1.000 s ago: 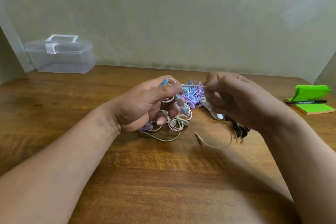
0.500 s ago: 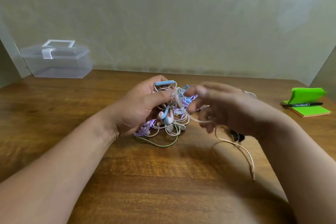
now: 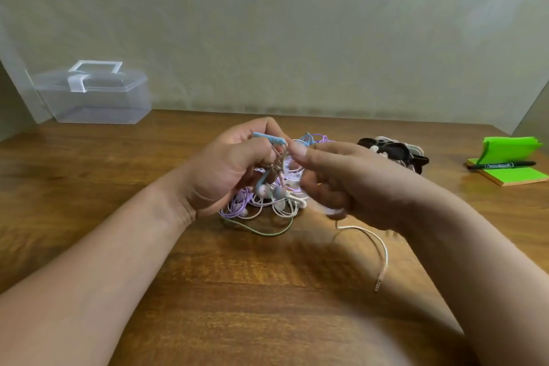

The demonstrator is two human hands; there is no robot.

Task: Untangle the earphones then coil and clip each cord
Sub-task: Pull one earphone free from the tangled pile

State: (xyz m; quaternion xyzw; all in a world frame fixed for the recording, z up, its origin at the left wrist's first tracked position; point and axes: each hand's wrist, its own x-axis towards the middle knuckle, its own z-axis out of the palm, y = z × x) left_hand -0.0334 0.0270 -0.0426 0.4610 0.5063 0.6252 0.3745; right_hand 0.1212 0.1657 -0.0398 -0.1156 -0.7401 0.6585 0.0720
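1. 1 wooden table (image 3: 89,175) carries everything.
2. 1 clear lidded box (image 3: 95,98) stands at the far left, well apart from the hands.
3. 2 hands work mid-table. The left hand (image 3: 225,169) grips the top of the earphone tangle (image 3: 267,205), pinching 1 blue inline piece (image 3: 269,137). The right hand (image 3: 356,184), fingers curled, holds 1 pale cord (image 3: 377,242); it has closed in on the left since 0.5 s ago.
4. The tangle mixes purple, white, blue and green cords; the sets cannot be counted.
5. 1 pile of black and white clips (image 3: 395,150), mostly hidden earlier, now shows behind the right hand.
6. 1 green note pad (image 3: 517,171) lies far right.
7. 1 black marker (image 3: 502,164) rests on the pad; its label is too blurred to read.
8. The pale cord's 1 plug (image 3: 378,284) lies below the right wrist.
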